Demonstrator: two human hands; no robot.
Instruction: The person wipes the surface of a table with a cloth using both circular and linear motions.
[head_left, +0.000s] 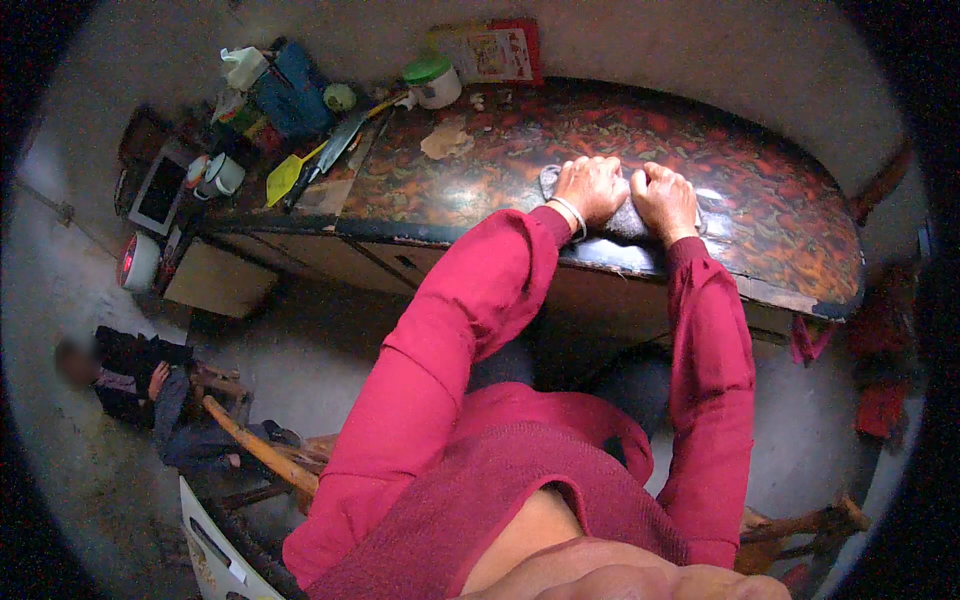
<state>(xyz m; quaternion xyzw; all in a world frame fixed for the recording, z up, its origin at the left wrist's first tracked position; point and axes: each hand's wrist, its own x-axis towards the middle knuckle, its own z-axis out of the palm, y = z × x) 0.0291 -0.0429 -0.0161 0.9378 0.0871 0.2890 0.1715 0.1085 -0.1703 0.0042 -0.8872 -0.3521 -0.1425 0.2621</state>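
Observation:
Both my arms, in red sleeves, reach forward to the front part of a dark patterned tabletop (pixel 500 150). Between and under my hands lies a bunched grey cloth (pixel 627 221), pressed against the glossy surface near the front edge. My left hand (pixel 592 188), with a pale bangle at the wrist, is closed on the cloth's left part, its fingers curled. Close beside it, my right hand (pixel 664 203) is curled over the right part. The fingertips of both hands are mostly hidden.
A white jar with a green lid (pixel 433 82) stands at the back, left of a red printed sheet (pixel 490 52). Further left are a yellow fly swatter (pixel 290 176), a blue container (pixel 290 90) and a white mug (pixel 220 177). A person (pixel 150 385) sits at lower left beside a wooden chair (pixel 262 452).

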